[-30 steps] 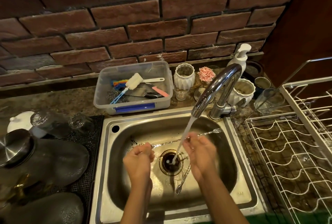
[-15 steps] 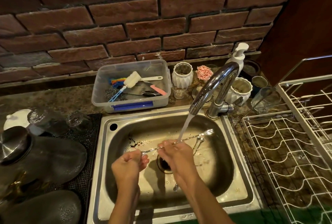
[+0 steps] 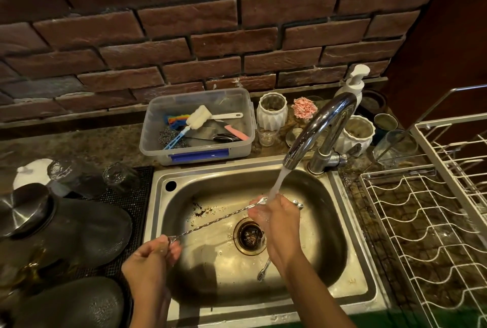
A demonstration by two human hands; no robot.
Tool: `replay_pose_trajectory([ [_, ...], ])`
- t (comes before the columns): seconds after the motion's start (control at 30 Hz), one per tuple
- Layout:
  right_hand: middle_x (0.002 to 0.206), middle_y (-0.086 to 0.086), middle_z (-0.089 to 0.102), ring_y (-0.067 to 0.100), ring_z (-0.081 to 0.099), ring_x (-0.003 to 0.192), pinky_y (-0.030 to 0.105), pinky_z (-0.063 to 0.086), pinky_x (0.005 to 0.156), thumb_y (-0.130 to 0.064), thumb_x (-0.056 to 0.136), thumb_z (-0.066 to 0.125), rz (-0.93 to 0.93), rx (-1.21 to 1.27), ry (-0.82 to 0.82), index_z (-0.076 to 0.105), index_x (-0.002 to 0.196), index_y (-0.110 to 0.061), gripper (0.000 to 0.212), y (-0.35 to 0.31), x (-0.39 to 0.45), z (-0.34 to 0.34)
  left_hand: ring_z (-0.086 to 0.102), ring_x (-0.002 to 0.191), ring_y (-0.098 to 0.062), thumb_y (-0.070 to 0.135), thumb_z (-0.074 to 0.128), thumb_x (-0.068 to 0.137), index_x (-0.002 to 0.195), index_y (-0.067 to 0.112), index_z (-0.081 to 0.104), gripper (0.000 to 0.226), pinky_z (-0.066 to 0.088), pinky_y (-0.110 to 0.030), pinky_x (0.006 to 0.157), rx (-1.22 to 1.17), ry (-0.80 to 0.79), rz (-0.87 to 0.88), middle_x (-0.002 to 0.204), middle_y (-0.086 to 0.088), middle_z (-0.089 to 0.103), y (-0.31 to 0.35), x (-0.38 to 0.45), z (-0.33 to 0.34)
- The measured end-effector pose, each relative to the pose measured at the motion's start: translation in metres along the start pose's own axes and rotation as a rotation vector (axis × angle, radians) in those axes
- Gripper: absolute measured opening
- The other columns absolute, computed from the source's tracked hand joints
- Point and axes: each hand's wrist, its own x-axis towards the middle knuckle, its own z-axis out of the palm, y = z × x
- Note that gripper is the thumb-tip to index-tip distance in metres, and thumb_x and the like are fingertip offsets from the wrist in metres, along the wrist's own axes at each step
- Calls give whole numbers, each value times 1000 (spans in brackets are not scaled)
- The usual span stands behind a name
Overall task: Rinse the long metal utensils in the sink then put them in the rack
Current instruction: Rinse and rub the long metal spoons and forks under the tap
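Utensil in hand: you hold a long twisted metal spoon point(image 3: 210, 221) level across the sink point(image 3: 340, 225), above the drain.
Left hand: your left hand point(image 3: 151, 259) pinches one end of the stem between thumb and curled fingers, low and toward the sink's left wall.
Right hand: your right hand point(image 3: 276, 218) closes around the other end, right under the water stream point(image 3: 278, 182) from the faucet point(image 3: 316, 127).
How to rinse well: draw the stem slowly through the stream and roll it between your fingers, since the twist likely traps residue; keep the left pinch firm, because wet metal probably slips.
Still waiting: another utensil point(image 3: 264, 269) lies on the sink floor near the drain, and something metal shows just behind your right hand; I cannot tell what it is.
Rack: the white wire rack point(image 3: 421, 222) stands to the right of the sink, with no utensils visible in it.
Writing: no brand or label is readable; a small mark on the sink's front right corner is too blurred to read.
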Motion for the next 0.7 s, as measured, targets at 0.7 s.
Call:
replay_pose_trajectory([
  [0.7,97,19,75,24,76,91,35,61,87,-8,94,63,168,54,-79,68,100,8,18,20,-10,-8,67,59,-22,-5,63,93,83,5,71,16,57,-25,55,166,-212,31,59,-6,73,-14,-52,75],
])
